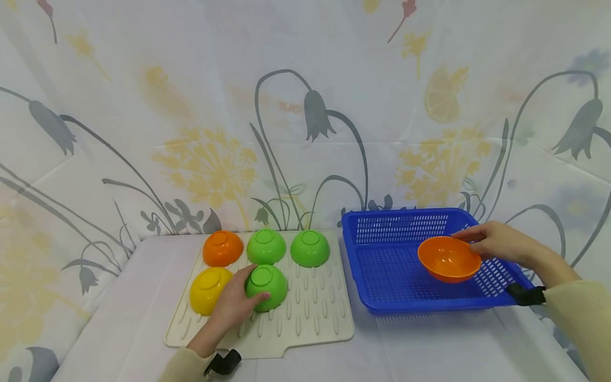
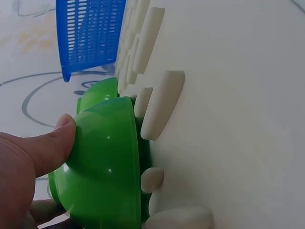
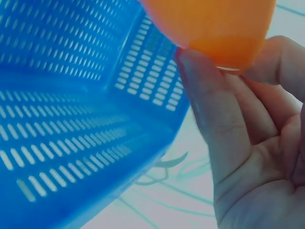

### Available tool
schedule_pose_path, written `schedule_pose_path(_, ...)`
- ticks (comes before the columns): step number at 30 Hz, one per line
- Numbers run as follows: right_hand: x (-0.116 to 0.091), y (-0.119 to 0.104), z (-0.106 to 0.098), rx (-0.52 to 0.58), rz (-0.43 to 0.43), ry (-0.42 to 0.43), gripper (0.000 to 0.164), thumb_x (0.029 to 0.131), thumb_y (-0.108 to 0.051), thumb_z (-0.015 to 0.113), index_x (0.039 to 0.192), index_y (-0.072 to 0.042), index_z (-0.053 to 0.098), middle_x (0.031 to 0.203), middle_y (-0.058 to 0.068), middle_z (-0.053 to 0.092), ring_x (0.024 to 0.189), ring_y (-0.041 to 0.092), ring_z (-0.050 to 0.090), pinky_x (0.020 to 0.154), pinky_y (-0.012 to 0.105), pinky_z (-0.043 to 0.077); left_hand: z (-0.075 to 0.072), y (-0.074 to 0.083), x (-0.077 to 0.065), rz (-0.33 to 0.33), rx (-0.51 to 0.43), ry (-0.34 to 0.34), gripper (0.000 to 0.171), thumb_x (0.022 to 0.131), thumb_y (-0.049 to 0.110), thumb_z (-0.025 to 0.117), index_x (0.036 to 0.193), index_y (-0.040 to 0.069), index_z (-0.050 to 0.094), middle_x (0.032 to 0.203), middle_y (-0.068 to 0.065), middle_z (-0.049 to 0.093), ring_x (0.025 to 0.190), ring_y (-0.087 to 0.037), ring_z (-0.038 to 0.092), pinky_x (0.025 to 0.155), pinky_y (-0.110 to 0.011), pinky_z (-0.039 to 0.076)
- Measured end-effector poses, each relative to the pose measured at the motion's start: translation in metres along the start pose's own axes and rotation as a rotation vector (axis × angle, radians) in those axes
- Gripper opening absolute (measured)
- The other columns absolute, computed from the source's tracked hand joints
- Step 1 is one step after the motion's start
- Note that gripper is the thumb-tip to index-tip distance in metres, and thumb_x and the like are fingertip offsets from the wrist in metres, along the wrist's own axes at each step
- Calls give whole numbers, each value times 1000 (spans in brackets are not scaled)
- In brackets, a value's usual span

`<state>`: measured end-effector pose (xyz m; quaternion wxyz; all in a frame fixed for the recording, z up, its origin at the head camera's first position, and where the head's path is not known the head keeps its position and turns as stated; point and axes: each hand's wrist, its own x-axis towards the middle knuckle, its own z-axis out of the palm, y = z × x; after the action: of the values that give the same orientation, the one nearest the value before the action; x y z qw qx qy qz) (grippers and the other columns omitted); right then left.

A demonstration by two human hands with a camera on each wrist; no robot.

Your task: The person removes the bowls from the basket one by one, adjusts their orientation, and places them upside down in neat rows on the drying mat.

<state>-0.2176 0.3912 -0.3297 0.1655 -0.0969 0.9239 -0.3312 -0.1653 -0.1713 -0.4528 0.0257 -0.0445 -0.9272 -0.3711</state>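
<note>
My left hand [image 1: 237, 300] grips an upside-down green bowl [image 1: 271, 289] on the cream drying mat [image 1: 315, 323]. In the left wrist view the thumb [image 2: 64, 138] lies against one side of that bowl, whose rim is down by the mat's ridges. Over the blue basket [image 1: 406, 305], my right hand [image 1: 506, 244] pinches an orange bowl [image 1: 446, 257] at its edge, tilted with its inside toward the head camera. Beside the left hand, a yellow bowl [image 1: 206, 292] sits upside down, partly covered by the fingers.
Along the mat's back edge stand an upside-down orange bowl [image 1: 222, 249] and two green bowls, one in the middle [image 1: 266, 247] and one to its right [image 1: 310, 249]. The basket's slotted wall rises just right of the mat. Patterned cloth [image 1: 305, 175] hangs behind.
</note>
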Motion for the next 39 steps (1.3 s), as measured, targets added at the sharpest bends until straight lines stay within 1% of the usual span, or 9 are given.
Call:
schedule_pose_path(3,0,-10,4,-1,-15,32,48,93,-12,66,135,9,56,117,20,67,94,25,68,80,36,59,0,0,0,6,-2,3,76,84,25,81,145,0,45,143,-22,49,127,-40,49,106,-57,39)
schedule_pose_path(10,-1,-30,16,-30,-43,116,43,95,-14,63,134,4,59,113,16,69,89,22,67,75,31,58,0,1,0,5,3,1,75,84,24,82,145,0,45,143,-22,49,128,-40,49,107,-56,39)
schedule_pose_path(14,-4,-45,24,12,-65,140,43,96,-17,62,135,0,60,112,11,71,92,23,67,78,34,57,-1,2,0,1,-4,-7,76,83,24,82,144,0,45,144,-23,49,128,-40,48,107,-57,38)
schedule_pose_path(17,-5,-58,32,56,-82,142,42,97,-19,61,136,-3,60,111,8,71,95,24,66,81,38,54,-3,3,0,-6,-9,-13,76,83,25,82,144,0,45,144,-22,48,128,-40,49,107,-57,39)
schedule_pose_path(20,-4,-69,40,94,-112,137,41,98,-19,61,136,-3,60,110,8,72,95,25,65,82,39,54,-4,3,0,-17,-8,-18,77,82,28,83,144,1,46,144,-21,49,127,-39,49,105,-57,40)
schedule_pose_path(24,-3,-81,54,112,-136,156,40,97,-17,61,134,-2,61,111,9,71,94,24,66,81,38,56,-5,2,2,-4,10,-18,78,81,30,84,144,2,46,146,-20,46,129,-39,47,106,-57,39)
schedule_pose_path(28,-3,-93,69,117,-148,179,38,96,-15,63,131,-2,64,114,11,70,95,25,66,82,42,57,-5,1,4,30,24,-13,79,81,31,84,143,0,47,150,-20,43,134,-39,43,109,-57,37)
schedule_pose_path(31,-3,-103,81,136,-145,185,36,95,-14,63,129,-3,66,115,11,70,97,25,65,84,43,56,-4,-1,5,45,26,-13,79,81,31,84,143,-1,46,149,-21,43,134,-40,44,109,-56,37)
schedule_pose_path(39,-3,-135,115,202,-163,193,33,94,-10,63,126,0,67,114,14,70,95,24,68,79,34,59,-4,-1,4,59,14,-12,80,82,29,83,145,0,44,148,-21,44,133,-39,44,109,-56,36)
